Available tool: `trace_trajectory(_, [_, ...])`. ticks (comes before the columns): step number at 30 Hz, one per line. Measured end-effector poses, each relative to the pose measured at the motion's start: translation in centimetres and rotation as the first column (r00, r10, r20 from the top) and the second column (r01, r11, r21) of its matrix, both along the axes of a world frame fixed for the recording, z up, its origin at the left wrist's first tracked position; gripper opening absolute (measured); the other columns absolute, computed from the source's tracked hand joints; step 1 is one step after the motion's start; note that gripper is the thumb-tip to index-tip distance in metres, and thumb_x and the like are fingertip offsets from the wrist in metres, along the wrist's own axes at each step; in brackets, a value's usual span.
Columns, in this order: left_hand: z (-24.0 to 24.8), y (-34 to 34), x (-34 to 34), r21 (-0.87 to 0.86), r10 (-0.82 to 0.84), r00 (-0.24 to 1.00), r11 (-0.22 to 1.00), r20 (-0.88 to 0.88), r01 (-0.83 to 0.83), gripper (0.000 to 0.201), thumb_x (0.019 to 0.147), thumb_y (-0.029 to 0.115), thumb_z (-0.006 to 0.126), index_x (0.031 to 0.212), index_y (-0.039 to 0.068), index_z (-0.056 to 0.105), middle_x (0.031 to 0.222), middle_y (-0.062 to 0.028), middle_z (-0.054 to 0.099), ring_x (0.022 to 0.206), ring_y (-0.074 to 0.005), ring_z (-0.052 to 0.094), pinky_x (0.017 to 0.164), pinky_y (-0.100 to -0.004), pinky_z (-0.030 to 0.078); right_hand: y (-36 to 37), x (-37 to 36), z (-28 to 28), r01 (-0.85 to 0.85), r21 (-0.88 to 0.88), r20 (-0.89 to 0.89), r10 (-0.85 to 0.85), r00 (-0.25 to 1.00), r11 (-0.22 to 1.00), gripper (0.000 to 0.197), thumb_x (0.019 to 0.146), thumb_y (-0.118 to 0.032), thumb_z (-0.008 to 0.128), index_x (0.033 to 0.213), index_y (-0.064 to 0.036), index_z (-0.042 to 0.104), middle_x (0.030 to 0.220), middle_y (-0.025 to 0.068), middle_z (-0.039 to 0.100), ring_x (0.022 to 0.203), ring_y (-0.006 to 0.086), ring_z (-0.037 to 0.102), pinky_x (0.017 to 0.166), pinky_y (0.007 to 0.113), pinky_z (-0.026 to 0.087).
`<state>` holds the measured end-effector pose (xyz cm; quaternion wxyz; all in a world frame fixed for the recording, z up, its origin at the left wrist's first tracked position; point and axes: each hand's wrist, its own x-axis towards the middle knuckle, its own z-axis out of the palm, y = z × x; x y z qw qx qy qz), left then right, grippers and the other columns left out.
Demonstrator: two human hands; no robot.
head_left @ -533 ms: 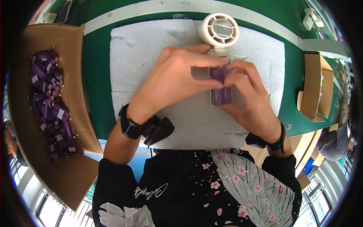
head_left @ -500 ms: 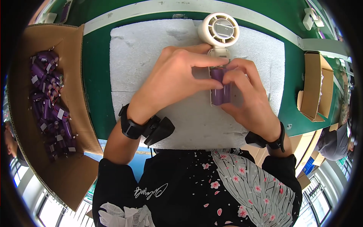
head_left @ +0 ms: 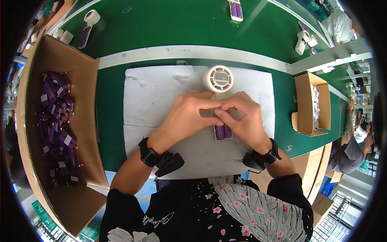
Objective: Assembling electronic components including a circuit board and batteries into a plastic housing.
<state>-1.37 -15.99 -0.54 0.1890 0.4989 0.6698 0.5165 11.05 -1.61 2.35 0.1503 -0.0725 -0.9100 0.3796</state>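
A cream handheld fan [head_left: 221,79] lies on a white foam board, its round head pointing away from me. Its handle is open, and two purple battery cells [head_left: 223,132] lie side by side in it. My left hand [head_left: 186,112] closes on the fan from the left, some fingers behind its neck, index finger and thumb across the handle. Over the handle's upper part, my right hand [head_left: 246,119] has thumb and forefinger pinched together, touching the left fingertips. Whatever sits between those fingertips is hidden. The upper ends of the cells are covered by my hands.
On the left a deep cardboard box [head_left: 86,133] holds many purple battery packs [head_left: 56,109]. A smaller carton [head_left: 303,103] with white pieces stands right of the foam board [head_left: 149,92]. Past a pale rail [head_left: 161,52], more fans [head_left: 92,18] lie on the green surface. Other people are at the right.
My view has tilted up, showing more of the far bench. My right hand has gone from the cells' right side to the handle's upper part, thumb and forefinger now pinched. The left stays on the fan.
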Motion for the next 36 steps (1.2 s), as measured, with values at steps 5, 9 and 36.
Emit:
trace_trajectory(5, [0.0,0.0,0.0,0.043,-0.011,1.0,0.999,-0.027,0.012,0.049,0.059,0.012,0.083,0.106,0.007,0.07,0.092,-0.0108,0.067,0.082,-0.0296,0.063,0.073,-0.0359,0.051,0.5,0.3,0.9,-0.009,-0.07,0.126,0.018,0.992,0.998,0.016,0.07,-0.004,0.078,0.077,-0.0018,0.065,0.081,0.0081,0.061,0.085,0.0242,0.059,0.072,0.032,0.049])
trace_trajectory(9, [0.1,-0.2,-0.6,0.048,-0.052,0.998,0.997,-0.022,0.053,0.047,0.061,0.012,0.083,0.106,0.008,0.07,0.095,-0.0122,0.068,0.085,-0.0308,0.063,0.076,-0.0371,0.051,1.1,0.9,1.9,-0.19,0.063,0.129,0.181,0.975,0.98,0.027,0.068,-0.006,0.08,0.091,-0.0034,0.065,0.093,0.011,0.059,0.091,0.0281,0.059,0.077,0.035,0.05])
trace_trajectory(36, [-0.2,-19.5,-15.4,0.017,0.621,0.034,0.076,-0.783,-0.997,0.039,0.075,0.028,0.072,0.112,0.015,0.067,0.106,-0.0123,0.068,0.104,-0.031,0.061,0.092,-0.0434,0.047,3.2,-5.5,-2.5,-0.153,-0.104,0.013,0.155,0.988,0.983,0.006,0.083,-0.002,0.066,0.088,-0.0011,0.064,0.07,0.0024,0.061,0.061,0.0067,0.05,0.056,0.022,0.042])
